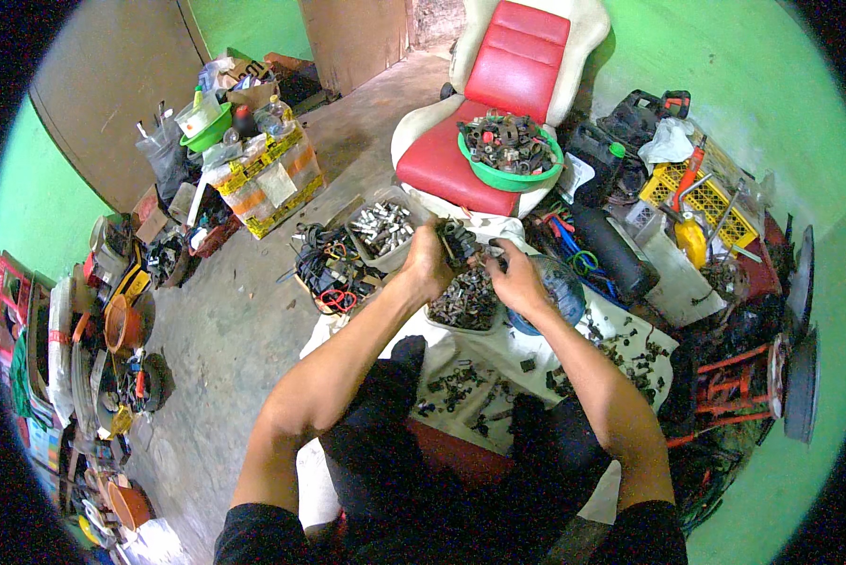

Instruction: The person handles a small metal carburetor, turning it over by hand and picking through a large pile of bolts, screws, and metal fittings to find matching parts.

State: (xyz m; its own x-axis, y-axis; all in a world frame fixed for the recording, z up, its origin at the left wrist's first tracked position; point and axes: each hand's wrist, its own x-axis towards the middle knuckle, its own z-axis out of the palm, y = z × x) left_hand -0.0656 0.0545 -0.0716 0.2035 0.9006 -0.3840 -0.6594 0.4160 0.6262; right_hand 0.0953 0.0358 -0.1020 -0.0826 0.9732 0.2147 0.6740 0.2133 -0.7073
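My left hand [425, 264] grips a dark clump of small parts [457, 245] above a square container of small dark metal pieces [463, 303]. Just right of it, my right hand [515, 278] has its fingers curled at the clump's edge; whatever is between them is too small to name. Below that hand sits a bluish clear round container [562, 303]. A tray of silvery cylinders [382, 222] lies behind my left hand, beside tangled black cables [327, 264]. Small dark fasteners [470, 395] are scattered on a white cloth [640, 344] under my hands.
A red and cream seat [453, 168] holds a green basin of parts [522, 177]. Right are a black cylinder [611, 254], a yellow crate [734, 221] and a red metal frame [729, 395]. A taped box [253, 188] and piled clutter [122, 325] line the left, along the concrete floor [206, 348].
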